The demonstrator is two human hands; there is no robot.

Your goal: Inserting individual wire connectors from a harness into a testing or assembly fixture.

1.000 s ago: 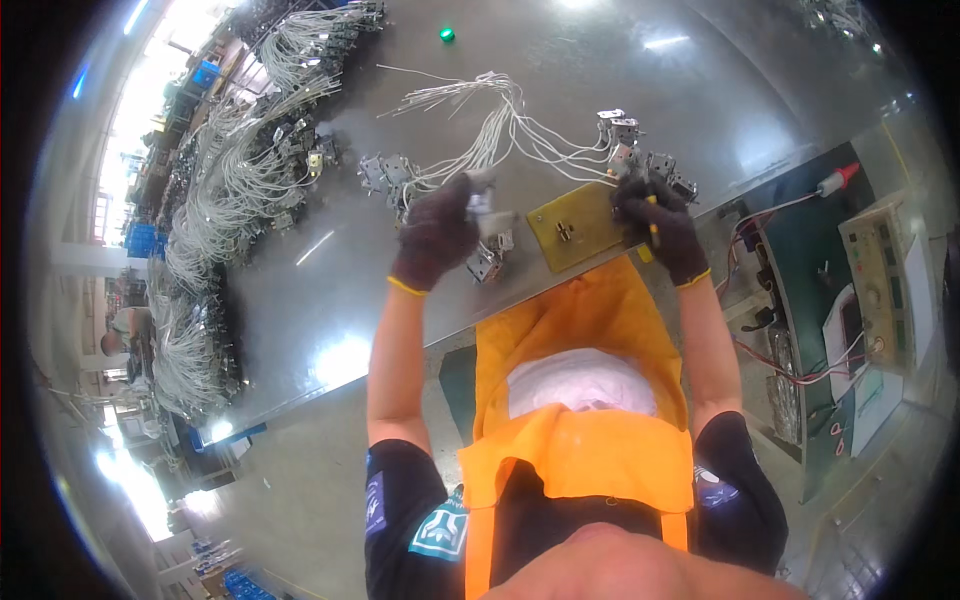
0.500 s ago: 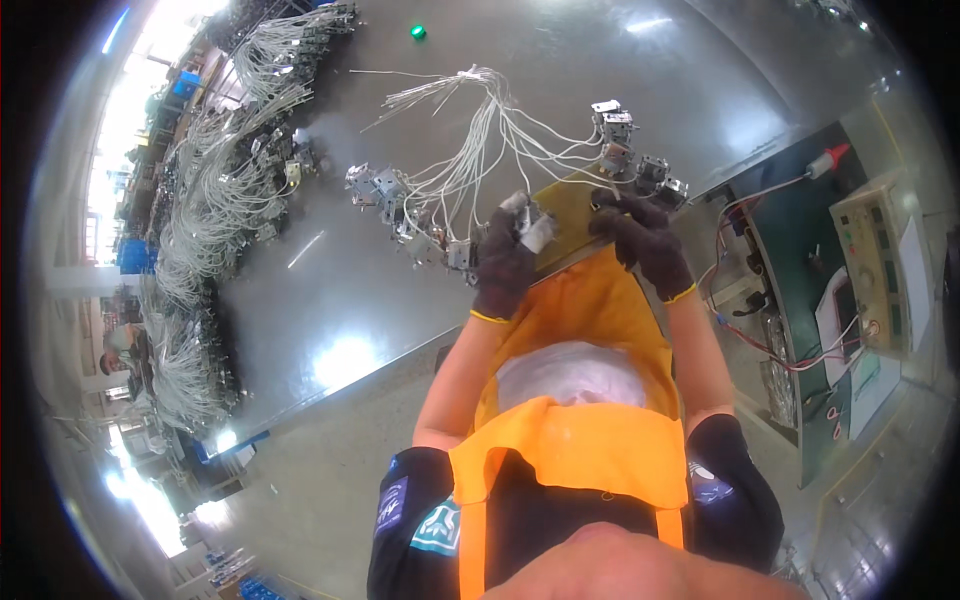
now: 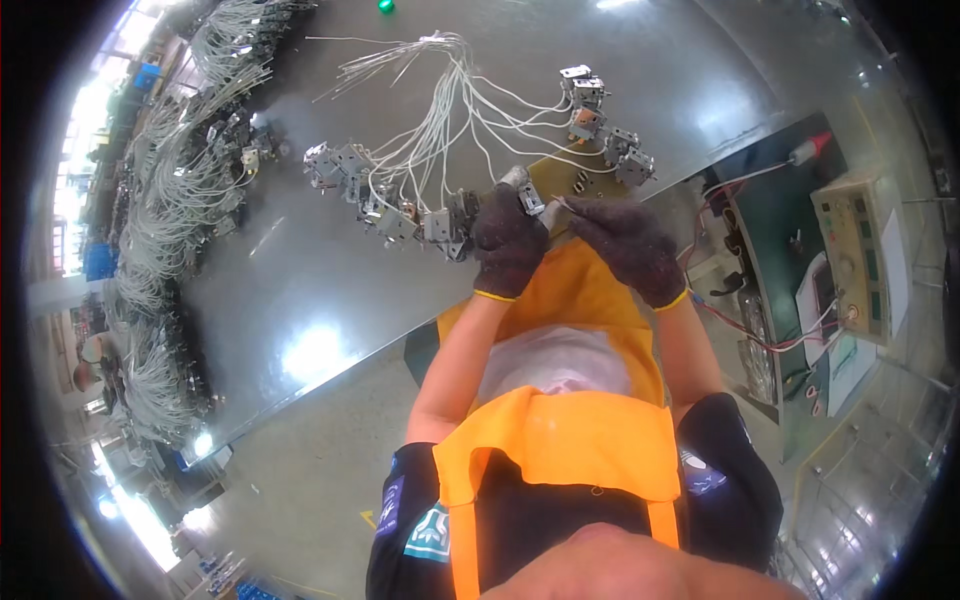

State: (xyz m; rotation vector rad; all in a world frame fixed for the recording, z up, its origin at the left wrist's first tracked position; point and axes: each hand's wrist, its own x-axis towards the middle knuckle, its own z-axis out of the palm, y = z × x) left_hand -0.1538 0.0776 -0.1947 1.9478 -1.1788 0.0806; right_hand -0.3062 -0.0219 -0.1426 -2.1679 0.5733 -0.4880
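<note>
Dark gloves cover both hands. Closed round a small metal switch unit (image 3: pixel 530 197) is my left hand (image 3: pixel 508 240), at the table's near edge. My right hand (image 3: pixel 628 248) is just right of it, thumb and forefinger pinched near the unit's end. A small pale tip shows at those fingers; its kind is too small to make out. White wires (image 3: pixel 462 100) fan out from a bunched end on the table. They run to several metal switch units on the left (image 3: pixel 345 168) and on the right (image 3: pixel 590 95). A yellowish board (image 3: pixel 560 180) lies under the hands with small loose parts on it.
A long heap of white-wired bundles (image 3: pixel 175 190) lines the table's left side. A beige instrument box (image 3: pixel 853 255) with red and white leads stands on a green side table at right, near red-handled scissors (image 3: pixel 813 400). A green button (image 3: pixel 386 6) is at the far edge.
My right hand has moved left, away from the right-hand switch units, to the unit in my left hand. That unit now shows more clearly. The whole view has shifted somewhat.
</note>
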